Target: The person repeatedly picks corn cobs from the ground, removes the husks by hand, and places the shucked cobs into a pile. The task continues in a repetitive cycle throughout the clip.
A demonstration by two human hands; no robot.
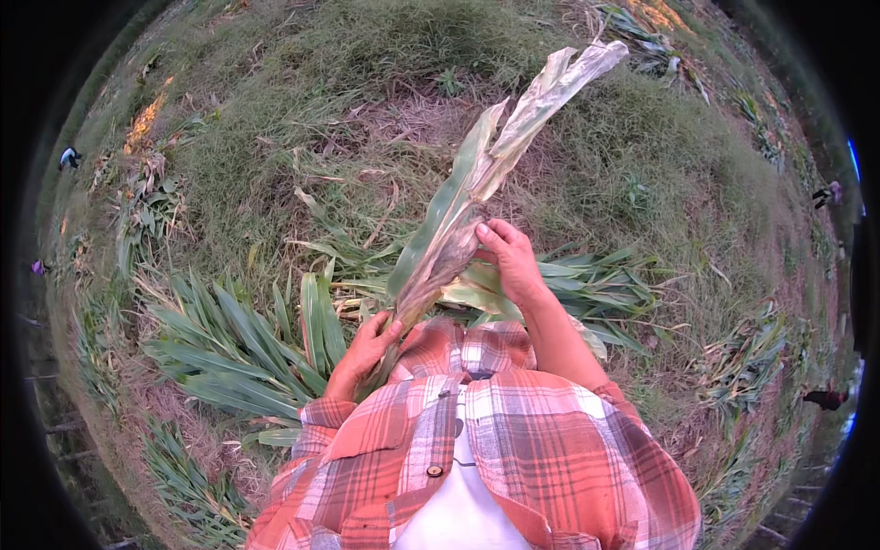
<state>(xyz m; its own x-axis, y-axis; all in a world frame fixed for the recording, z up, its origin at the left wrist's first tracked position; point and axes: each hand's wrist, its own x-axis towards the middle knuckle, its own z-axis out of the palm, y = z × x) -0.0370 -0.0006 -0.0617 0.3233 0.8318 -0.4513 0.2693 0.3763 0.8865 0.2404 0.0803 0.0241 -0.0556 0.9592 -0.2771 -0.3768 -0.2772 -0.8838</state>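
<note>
A corn stalk wrapped in dry, pale brown leaves slants up from my lap toward the far right. One long leaf on its left side is still green, and its tip is papery and whitish. Low down, my left hand is closed round the stalk's near end. Higher up, the thumb and fingers of my right hand pinch the dry leaves from the right side. Whether an ear sits inside the wrapping cannot be seen.
Cut green corn stalks lie in a pile at my left, and more leafy stalks lie at my right. Further heaps dot the grassy field. Orange-yellow corn ears lie far left. Small figures show at the edges.
</note>
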